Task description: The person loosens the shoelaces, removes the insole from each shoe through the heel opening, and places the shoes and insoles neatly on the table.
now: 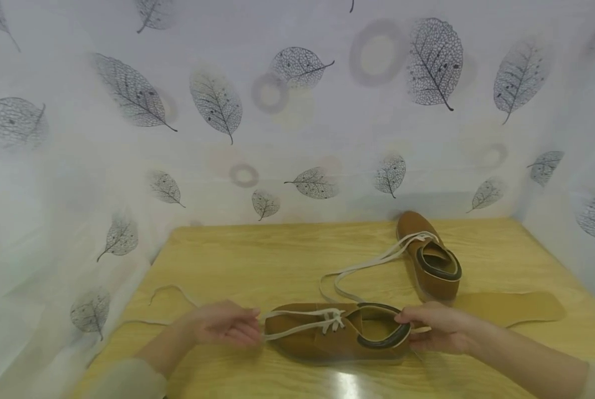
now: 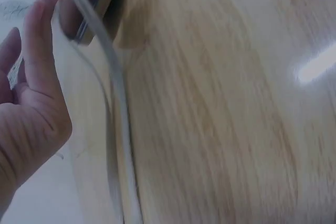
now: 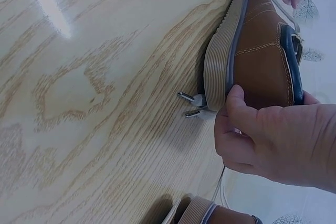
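A brown lace-up shoe (image 1: 317, 343) with a dark padded collar lies on the table, its toe to the left. My right hand (image 1: 442, 327) pinches the heel at the collar; the right wrist view shows its fingers against the back of the brown shoe (image 3: 260, 72). Pale shoelaces (image 1: 297, 327) run from the shoe's eyelets leftward past my left hand (image 1: 227, 326). In the left wrist view the laces (image 2: 123, 103) stretch beside the left hand (image 2: 31, 87), whose fingers are loosely bent without a visible grip on them.
A second brown shoe (image 1: 434, 266) stands behind on the right, its long laces (image 1: 362, 269) trailing left. Beside it lies a flat tan piece (image 1: 512, 307). Two lace tips (image 3: 193, 113) show by the held shoe's heel. A leaf-patterned curtain (image 1: 317, 133) surrounds the wooden table (image 1: 237, 255).
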